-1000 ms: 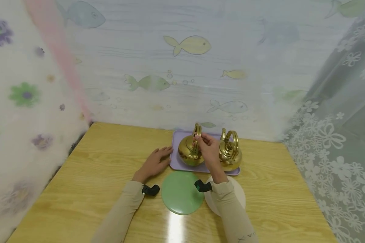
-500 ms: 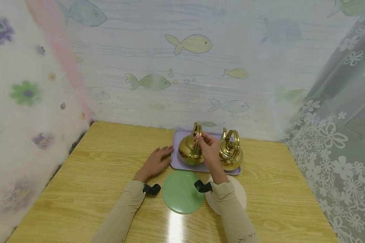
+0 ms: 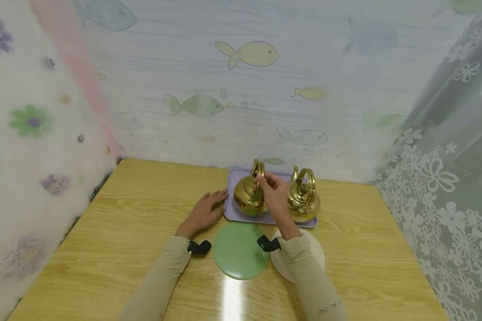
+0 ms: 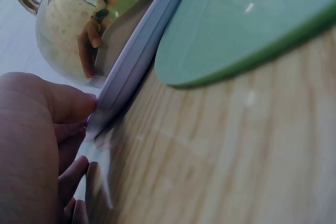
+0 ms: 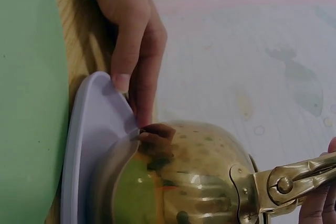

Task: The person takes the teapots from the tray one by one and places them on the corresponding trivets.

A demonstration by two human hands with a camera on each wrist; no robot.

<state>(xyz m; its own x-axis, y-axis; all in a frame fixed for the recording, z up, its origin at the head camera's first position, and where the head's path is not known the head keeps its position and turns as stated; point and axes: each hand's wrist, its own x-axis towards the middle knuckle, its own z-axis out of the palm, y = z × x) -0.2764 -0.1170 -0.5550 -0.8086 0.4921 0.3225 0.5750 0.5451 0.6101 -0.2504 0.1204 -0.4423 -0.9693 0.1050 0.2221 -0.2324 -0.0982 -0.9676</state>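
Two shiny gold kettles stand on a lavender tray (image 3: 234, 217). My right hand (image 3: 277, 195) pinches the raised handle of the left kettle (image 3: 247, 200) between thumb and fingers. In the right wrist view, that kettle's handle (image 5: 294, 184) reaches up to the fingers at the right edge. The right kettle (image 3: 305, 208) stands beside my right hand, its handle upright. My left hand (image 3: 205, 211) lies by the tray's left edge with fairly straight fingers. Its fingertips touch the tray's rim in the left wrist view, where the tray (image 4: 131, 61) shows from the side.
A green round plate (image 3: 241, 252) lies on the wooden table (image 3: 144, 214) in front of the tray. To its right a cream round plate (image 3: 315, 256) is partly covered by my right sleeve. Behind the tray hangs a fish-patterned curtain (image 3: 209, 133), with a lace-flowered curtain (image 3: 446, 214) at the right.
Both hands keep their places at the tray and the left kettle's handle. The head view shifts slightly; the left kettle looks barely moved, if at all.
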